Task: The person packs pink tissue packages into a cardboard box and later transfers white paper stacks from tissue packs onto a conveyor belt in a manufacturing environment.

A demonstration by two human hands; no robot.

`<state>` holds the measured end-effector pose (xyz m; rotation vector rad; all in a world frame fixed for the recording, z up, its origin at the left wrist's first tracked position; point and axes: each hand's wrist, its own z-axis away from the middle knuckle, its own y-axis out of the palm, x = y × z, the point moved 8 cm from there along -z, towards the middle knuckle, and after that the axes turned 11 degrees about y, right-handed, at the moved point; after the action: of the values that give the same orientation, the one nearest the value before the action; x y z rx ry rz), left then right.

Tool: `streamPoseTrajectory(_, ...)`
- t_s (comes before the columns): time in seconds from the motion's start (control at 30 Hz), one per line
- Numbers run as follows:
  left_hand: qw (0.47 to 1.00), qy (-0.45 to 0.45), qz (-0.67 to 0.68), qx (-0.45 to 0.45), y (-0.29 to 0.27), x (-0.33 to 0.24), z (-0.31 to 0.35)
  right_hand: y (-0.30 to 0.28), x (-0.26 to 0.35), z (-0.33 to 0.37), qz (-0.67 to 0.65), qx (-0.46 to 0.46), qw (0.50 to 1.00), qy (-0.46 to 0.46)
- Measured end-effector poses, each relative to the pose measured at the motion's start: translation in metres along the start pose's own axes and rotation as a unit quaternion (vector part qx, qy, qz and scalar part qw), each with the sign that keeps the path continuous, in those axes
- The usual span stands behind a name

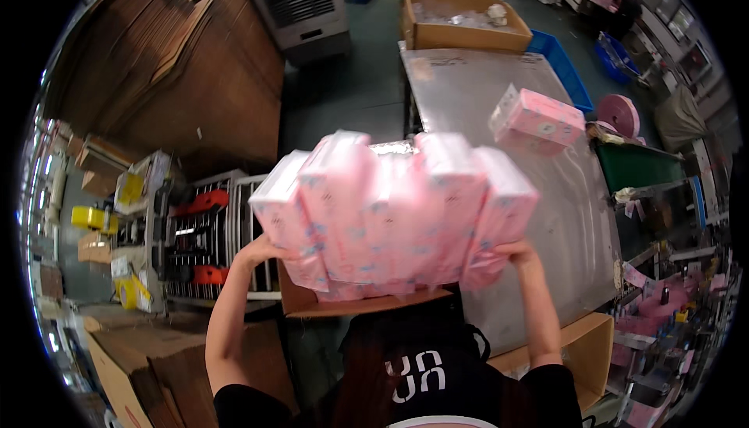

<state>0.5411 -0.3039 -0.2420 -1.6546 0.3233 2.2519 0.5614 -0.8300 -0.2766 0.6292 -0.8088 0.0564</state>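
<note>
Between my two hands I hold a row of several pink-and-white tissue packs [390,225], pressed side by side and blurred by motion. My left hand [263,251] grips the outer pack at the left end. On the other end, my right hand [515,252] presses in against the outermost pack. Below the row shows the brown edge of an open cardboard box [374,304]; the packs hide most of it. One more pink tissue pack [546,118] lies on the metal table [538,217] to the right.
A taping machine with a roller conveyor [204,233] stands left of the box. Stacked flat cardboard [179,77] rises at the far left, near a grey air cooler [300,10]. An open carton [460,36] sits at the table's far end. Another carton [597,350] is near my right arm.
</note>
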Motion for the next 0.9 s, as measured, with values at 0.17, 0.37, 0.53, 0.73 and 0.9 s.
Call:
streamPoseTrajectory(0.17,0.947,0.029,-0.32,0.004,-0.022,0.096,0.141,0.087,-0.11,-0.044,0.259,-0.056,0.964,-0.004)
streamPoseTrajectory(0.37,0.869,0.153,-0.432,-0.188,0.03,0.038,0.142,0.132,-0.125,-0.002,0.706,-0.098,0.7,-0.044)
streamPoseTrajectory(0.53,0.778,-0.011,-0.609,0.151,0.081,0.085,0.088,0.142,-0.126,-0.066,0.726,-0.02,0.687,0.03)
streamPoseTrajectory(0.73,0.794,-0.038,-0.577,0.186,0.011,0.114,-0.046,0.103,-0.09,-0.213,0.797,-0.06,0.601,0.004)
streamPoseTrajectory(0.9,0.828,-0.139,-0.542,-0.036,-0.041,0.148,-0.099,0.099,-0.086,-0.298,0.834,-0.058,0.544,0.074)
